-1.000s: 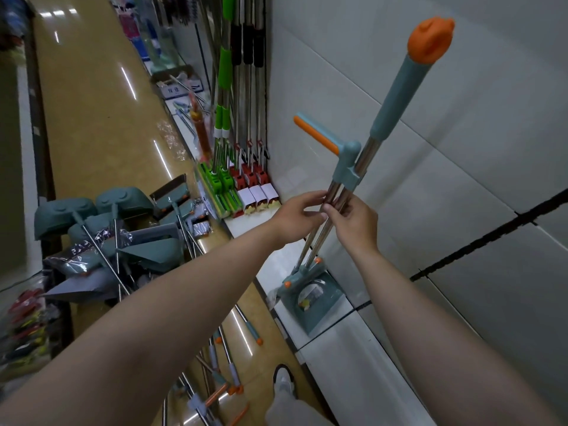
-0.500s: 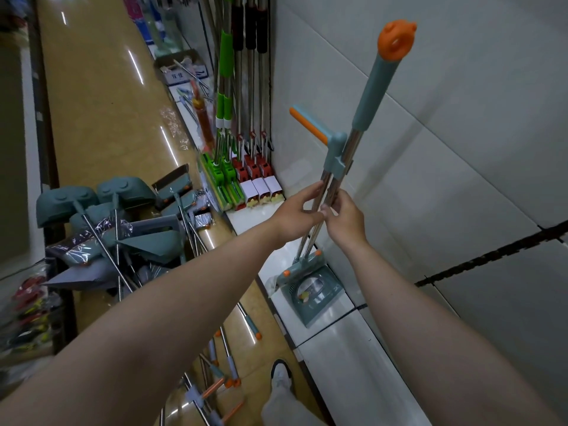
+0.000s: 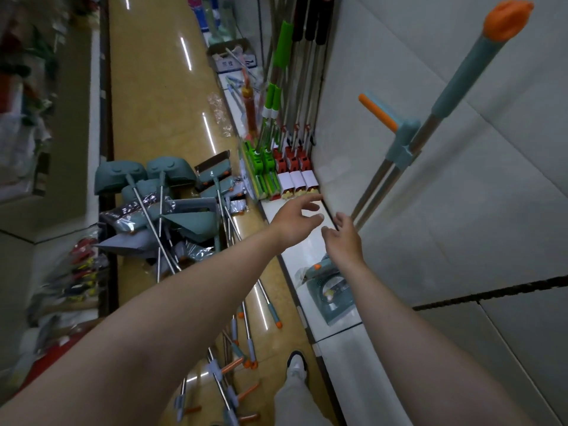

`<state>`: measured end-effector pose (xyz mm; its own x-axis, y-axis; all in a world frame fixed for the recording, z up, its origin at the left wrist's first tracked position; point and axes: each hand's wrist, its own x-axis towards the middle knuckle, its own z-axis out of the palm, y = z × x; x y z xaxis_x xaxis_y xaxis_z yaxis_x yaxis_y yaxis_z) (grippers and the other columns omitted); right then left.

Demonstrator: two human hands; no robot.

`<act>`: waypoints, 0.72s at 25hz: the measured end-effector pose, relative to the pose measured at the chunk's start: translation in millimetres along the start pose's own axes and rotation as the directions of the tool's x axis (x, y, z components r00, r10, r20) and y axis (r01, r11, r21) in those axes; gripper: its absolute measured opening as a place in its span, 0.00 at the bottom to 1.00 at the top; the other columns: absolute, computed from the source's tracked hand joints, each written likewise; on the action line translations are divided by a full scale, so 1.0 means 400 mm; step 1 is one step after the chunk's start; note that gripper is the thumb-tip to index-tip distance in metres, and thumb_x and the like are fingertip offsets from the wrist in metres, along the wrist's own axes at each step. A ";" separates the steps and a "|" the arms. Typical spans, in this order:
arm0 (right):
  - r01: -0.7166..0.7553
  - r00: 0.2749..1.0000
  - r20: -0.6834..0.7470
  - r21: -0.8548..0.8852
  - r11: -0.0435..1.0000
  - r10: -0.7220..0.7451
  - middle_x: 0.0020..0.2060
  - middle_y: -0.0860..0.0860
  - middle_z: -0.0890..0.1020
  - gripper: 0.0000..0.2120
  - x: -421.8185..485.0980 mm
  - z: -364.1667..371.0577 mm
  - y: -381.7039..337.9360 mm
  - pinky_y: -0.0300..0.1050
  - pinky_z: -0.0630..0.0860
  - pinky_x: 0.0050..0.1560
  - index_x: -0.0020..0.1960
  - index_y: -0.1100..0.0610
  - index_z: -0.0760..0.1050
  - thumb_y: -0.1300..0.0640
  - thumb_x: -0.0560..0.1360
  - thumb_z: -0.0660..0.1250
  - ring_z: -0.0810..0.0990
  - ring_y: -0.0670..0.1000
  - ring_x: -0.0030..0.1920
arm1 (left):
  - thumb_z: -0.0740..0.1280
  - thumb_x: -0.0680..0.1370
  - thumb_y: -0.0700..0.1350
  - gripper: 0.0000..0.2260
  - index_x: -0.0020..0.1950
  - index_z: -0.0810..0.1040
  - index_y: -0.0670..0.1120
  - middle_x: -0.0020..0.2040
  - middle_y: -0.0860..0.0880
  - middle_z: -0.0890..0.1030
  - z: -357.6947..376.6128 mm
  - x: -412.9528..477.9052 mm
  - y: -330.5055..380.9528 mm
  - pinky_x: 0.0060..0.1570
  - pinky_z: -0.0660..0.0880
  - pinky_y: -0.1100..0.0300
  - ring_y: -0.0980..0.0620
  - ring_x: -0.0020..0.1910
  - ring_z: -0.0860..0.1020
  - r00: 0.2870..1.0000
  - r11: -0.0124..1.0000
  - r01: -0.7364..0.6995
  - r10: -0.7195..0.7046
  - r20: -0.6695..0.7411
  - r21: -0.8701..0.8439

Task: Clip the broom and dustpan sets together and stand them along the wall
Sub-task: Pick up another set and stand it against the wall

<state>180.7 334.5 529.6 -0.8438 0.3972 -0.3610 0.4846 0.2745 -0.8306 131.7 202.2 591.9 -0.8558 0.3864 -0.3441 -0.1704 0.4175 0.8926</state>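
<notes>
Leaning on wall (image 3: pixel 461 210), clipped set (image 3: pixel 402 142) stands on ledge (image 3: pixel 350 370), dustpan (image 3: pixel 333 298) at base. Left hand (image 3: pixel 295 216) and right hand (image 3: pixel 344 238) both empty, fingers loosely spread; right hand just beside poles (image 3: pixel 368 192). Pile (image 3: pixel 172 216) of sets on floor (image 3: pixel 147 103).

Bare forearms (image 3: pixel 184 305), a pale grey trouser leg (image 3: pixel 295 404) and a dark-edged white shoe (image 3: pixel 296 365).
</notes>
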 end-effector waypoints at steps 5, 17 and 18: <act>0.054 0.993 0.103 0.000 0.999 -0.053 0.71 0.47 0.73 0.23 -0.095 0.177 -0.059 0.42 0.71 0.55 0.74 0.53 0.64 0.55 0.81 0.63 0.78 0.50 0.62 | 0.67 0.80 0.44 0.17 0.69 0.75 0.51 0.59 0.50 0.79 -0.168 -0.117 -0.122 0.53 0.79 0.54 0.50 0.55 0.79 0.978 0.999 0.031 -0.039 -0.203 -0.040; 0.046 0.970 0.241 -0.068 0.997 -0.028 0.70 0.49 0.74 0.22 -0.137 0.562 0.079 0.56 0.77 0.63 0.74 0.53 0.65 0.55 0.81 0.65 0.78 0.51 0.63 | 0.68 0.79 0.43 0.09 0.59 0.81 0.47 0.51 0.52 0.82 -0.399 -0.300 -0.576 0.50 0.76 0.67 0.57 0.51 0.79 0.804 0.972 0.087 -0.198 -0.561 -0.217; 0.036 0.966 0.257 -0.075 0.996 -0.016 0.70 0.49 0.74 0.22 -0.110 0.585 0.104 0.57 0.78 0.63 0.74 0.52 0.65 0.55 0.81 0.65 0.77 0.51 0.63 | 0.68 0.79 0.43 0.09 0.59 0.81 0.47 0.51 0.53 0.82 -0.397 -0.282 -0.610 0.49 0.75 0.68 0.58 0.50 0.79 0.795 0.968 0.095 -0.214 -0.568 -0.232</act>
<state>184.0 123.4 411.7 -0.8823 0.1542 -0.4447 0.4695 0.3541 -0.8088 192.2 -73.9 459.1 -0.9210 -0.2497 -0.2990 -0.3597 0.2506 0.8988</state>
